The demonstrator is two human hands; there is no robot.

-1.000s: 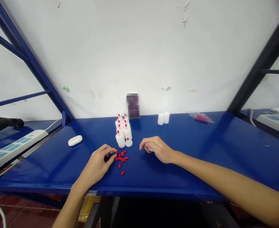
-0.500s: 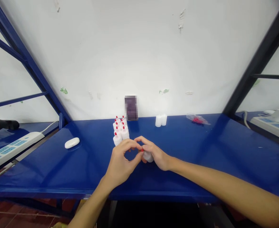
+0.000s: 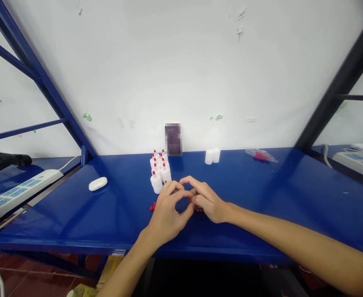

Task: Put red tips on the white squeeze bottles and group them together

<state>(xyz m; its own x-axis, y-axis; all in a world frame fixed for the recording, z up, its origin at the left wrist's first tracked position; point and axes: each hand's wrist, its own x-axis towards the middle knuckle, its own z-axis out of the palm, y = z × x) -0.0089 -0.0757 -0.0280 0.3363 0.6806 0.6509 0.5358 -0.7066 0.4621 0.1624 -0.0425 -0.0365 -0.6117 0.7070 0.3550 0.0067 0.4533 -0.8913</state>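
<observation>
My left hand (image 3: 170,208) has its thumb and index finger bent in a ring, their tips meeting my right hand's fingers. Curled inward, my right hand (image 3: 208,202) hides whatever is between the fingertips; a small white bottle with a red tip showed in it half a second ago. Just beyond my left hand stand several white squeeze bottles (image 3: 156,182) with red caps, upright in two rows. Part of one more red tip (image 3: 165,182) shows above my left knuckles. Loose small red caps (image 3: 153,206) lie on the table beside my left hand, partly covered by it.
On the blue table (image 3: 122,222), two white uncapped bottles (image 3: 209,156) stand near the wall. A clear bag of red caps (image 3: 261,156) lies farther right. A white oval case (image 3: 97,184) is at left, a pixelated dark rectangle (image 3: 173,139) at the wall, a power strip (image 3: 23,192) far left.
The view has shifted slightly left. Both hands stay together, but the white bottle and its red tip between them have gone out of sight behind my fingers. Loose red caps now show beside my left hand.
</observation>
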